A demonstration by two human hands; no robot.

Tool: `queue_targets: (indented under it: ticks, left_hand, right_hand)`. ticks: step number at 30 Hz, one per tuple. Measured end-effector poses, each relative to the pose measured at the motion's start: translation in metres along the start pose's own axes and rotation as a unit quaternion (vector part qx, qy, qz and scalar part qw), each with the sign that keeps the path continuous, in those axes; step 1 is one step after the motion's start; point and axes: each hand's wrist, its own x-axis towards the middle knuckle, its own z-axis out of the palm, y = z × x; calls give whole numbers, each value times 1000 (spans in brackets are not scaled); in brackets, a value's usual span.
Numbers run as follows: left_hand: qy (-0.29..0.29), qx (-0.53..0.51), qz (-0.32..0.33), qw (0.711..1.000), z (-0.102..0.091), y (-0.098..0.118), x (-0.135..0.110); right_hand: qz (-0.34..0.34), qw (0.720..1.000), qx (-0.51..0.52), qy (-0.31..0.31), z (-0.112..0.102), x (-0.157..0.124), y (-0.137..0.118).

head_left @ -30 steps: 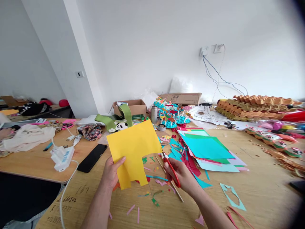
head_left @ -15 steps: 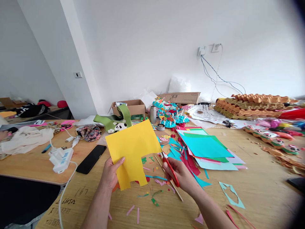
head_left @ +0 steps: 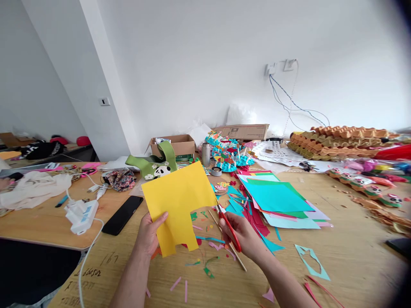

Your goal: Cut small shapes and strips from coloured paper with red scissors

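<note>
My left hand (head_left: 150,234) pinches a sheet of yellow paper (head_left: 175,199) by its left side, thumb on the front face. Pieces are cut out of the sheet along its lower edge and lower right. In my right hand (head_left: 241,234) is a pair of scissors with red handles (head_left: 231,233), its blades pointing up at the sheet's right edge. Whether the blades touch the paper I cannot tell. Under the hands lie a thin wooden stick (head_left: 238,258) and several coloured paper scraps (head_left: 208,271).
A stack of coloured paper (head_left: 278,196) lies right of centre. On the left are a black phone (head_left: 122,215) and a white power strip (head_left: 81,217) with a cable. Egg trays (head_left: 340,143), a steel bottle (head_left: 206,155) and a green panda bag (head_left: 160,164) stand farther back.
Almost nothing differs. The view has shifted very slightly, and both hands keep the same hold on the yellow paper and the scissors.
</note>
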Motion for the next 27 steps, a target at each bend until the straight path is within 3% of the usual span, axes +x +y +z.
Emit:
queue_targets:
  ticks: [27]
  left_hand:
    - [-5,4,0,1000,1,1,-1]
  right_hand:
    - [2,1000,-6,6,0,0,-1]
